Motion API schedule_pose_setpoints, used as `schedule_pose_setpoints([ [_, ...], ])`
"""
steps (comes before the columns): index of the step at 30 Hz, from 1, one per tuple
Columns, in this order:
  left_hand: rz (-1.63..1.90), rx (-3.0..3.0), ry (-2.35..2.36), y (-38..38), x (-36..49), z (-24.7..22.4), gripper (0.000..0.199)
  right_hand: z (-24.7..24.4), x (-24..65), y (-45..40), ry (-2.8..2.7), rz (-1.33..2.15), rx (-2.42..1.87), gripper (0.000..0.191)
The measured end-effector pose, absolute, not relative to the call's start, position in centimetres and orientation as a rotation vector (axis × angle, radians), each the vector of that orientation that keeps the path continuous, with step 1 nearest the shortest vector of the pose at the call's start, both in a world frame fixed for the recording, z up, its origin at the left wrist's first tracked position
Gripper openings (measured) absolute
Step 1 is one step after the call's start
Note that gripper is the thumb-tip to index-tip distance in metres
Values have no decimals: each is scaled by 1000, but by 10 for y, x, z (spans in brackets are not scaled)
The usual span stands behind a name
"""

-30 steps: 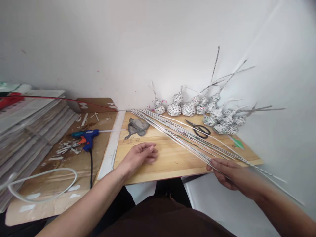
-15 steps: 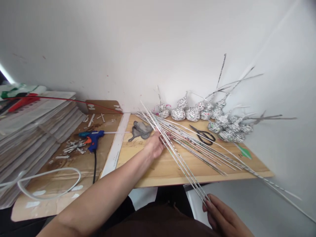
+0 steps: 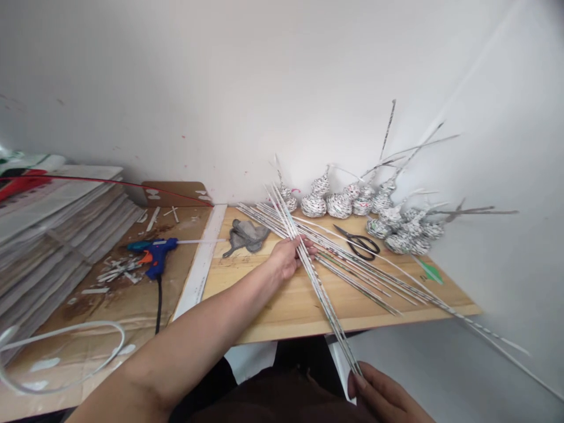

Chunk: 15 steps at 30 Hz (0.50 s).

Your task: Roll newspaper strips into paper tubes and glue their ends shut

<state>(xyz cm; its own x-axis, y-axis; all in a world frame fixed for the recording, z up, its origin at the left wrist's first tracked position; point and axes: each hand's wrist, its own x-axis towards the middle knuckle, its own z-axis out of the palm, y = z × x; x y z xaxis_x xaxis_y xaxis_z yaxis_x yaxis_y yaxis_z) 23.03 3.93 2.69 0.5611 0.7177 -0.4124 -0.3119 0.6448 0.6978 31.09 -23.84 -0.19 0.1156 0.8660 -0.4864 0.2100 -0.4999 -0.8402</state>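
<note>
Several thin rolled-paper sticks (image 3: 324,299) slant across the front of the board as a narrow bundle. My left hand (image 3: 291,257) is closed round the upper part of this bundle, its fingertips showing on the right side. The lower ends are pinched in my right hand (image 3: 372,388), off the front edge of the board. Behind the held bundle, more paper sticks (image 3: 352,261) lie fanned out on the wooden board (image 3: 264,311). Black scissors (image 3: 363,245) rest beside them. A crumpled grey cloth (image 3: 247,237) lies to the left of my left hand.
Woven paper gourd shapes (image 3: 338,204) line the wall at the back right, with long stalks sticking up and out. On the left are a blue glue gun (image 3: 159,257), paper scraps (image 3: 121,269), a white cable (image 3: 118,346) and a tall paper stack (image 3: 70,229).
The held sticks have drawn closer together and stand steeper. My left hand has moved right relative to the cloth. The whole view has shifted slightly.
</note>
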Motion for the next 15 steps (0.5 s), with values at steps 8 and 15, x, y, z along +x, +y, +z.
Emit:
schedule_pose_setpoints([
  [8,665,624,780,63,227,37,16,12,303,-221,-983,1524,-1732,56],
  [15,662,595,802,72,233,44,16,13,303,-220,-987,1504,-1769,54],
])
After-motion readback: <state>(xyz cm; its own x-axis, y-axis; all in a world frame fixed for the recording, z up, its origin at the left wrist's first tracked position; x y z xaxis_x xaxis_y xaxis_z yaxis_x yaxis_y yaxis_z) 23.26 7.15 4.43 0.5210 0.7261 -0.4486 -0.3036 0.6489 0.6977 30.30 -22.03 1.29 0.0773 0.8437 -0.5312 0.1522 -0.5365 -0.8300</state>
